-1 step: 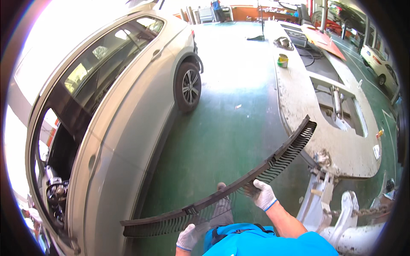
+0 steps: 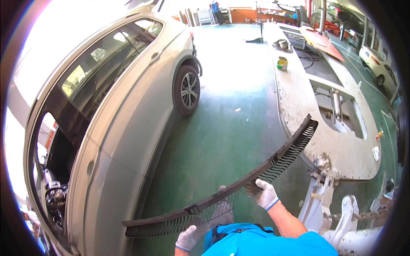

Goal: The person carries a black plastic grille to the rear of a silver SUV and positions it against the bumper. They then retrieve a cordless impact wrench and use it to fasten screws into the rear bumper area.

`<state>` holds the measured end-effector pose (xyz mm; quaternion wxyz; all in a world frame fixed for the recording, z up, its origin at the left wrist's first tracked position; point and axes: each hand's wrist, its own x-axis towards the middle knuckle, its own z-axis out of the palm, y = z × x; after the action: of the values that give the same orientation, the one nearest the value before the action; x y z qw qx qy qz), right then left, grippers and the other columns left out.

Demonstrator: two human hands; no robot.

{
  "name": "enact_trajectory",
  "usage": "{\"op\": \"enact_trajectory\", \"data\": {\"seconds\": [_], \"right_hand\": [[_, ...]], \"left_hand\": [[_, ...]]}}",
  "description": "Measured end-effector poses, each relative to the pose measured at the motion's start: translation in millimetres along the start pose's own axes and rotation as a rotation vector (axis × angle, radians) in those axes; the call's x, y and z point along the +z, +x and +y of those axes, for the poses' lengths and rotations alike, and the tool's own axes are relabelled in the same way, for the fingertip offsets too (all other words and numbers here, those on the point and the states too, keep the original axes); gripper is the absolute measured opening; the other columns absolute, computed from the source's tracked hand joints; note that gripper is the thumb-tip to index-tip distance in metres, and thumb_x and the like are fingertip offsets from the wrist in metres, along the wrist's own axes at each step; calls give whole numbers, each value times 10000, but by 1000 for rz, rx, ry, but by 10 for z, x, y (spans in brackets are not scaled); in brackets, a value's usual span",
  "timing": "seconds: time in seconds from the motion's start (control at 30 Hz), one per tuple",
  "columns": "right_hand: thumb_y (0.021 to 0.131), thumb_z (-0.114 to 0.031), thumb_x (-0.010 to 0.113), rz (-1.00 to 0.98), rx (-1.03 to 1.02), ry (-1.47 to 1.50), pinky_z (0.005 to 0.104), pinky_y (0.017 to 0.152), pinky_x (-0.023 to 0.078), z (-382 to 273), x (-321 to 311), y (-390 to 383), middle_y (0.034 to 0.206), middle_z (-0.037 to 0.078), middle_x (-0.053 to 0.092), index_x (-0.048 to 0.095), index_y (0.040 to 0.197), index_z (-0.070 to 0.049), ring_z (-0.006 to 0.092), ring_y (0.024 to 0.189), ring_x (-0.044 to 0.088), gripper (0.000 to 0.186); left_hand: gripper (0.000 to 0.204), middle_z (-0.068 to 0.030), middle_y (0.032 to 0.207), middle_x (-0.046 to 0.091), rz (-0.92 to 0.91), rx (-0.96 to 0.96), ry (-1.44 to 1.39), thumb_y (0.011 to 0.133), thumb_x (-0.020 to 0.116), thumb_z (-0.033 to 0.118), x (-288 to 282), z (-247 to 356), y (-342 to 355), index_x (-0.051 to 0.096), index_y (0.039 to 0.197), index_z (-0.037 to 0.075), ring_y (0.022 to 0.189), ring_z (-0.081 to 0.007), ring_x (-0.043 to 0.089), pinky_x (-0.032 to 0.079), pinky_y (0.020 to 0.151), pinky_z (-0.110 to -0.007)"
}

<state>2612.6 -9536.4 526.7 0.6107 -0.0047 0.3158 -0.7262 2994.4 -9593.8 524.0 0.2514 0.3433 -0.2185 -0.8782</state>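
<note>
A long, curved black plastic car grille (image 2: 238, 184), with a row of slats along its lower side, is held out in front of my body. It runs from beside the car at the lower left up to the right. My right hand (image 2: 265, 194), in a white knitted glove with a blue cuff, is closed on its slatted edge right of the middle. My left hand (image 2: 186, 238), gloved alike, grips the slatted edge nearer the left end. The slats hide some fingertips of both hands. Part of my leg shows through the slats.
A silver car (image 2: 124, 128) stands close on the left, its rear wheel (image 2: 187, 90) ahead. To the right lies a pale lift platform (image 2: 294, 98) bearing a green and yellow can (image 2: 282, 63). A metal clamp arm with a chain (image 2: 371, 214) is at the lower right.
The view has shifted slightly, so the car sits a little farther left. Both hands keep the same hold on the grille.
</note>
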Motion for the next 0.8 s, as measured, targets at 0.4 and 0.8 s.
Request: {"op": "enact_trajectory", "data": {"seconds": [0.4, 0.8], "right_hand": [[822, -281, 741, 206, -564, 49, 389, 789, 505, -2128, 699, 1940, 1063, 66, 689, 655, 1138, -61, 249, 953, 640, 394], [834, -252, 745, 375, -698, 62, 369, 705, 514, -4392, -36, 4061, 980, 79, 710, 669, 1102, -70, 226, 792, 647, 333]], "left_hand": [[515, -179, 1164, 661, -627, -363, 1758, 918, 563, 455, 2131, 2987, 3191, 651, 1172, 16, 1087, -284, 632, 470, 951, -358], [609, -175, 1028, 650, -560, 2015, 1418, 624, 879, 292, 5867, 5373, 4422, 629, 1068, -42, 823, -244, 601, 508, 721, -380]]}}
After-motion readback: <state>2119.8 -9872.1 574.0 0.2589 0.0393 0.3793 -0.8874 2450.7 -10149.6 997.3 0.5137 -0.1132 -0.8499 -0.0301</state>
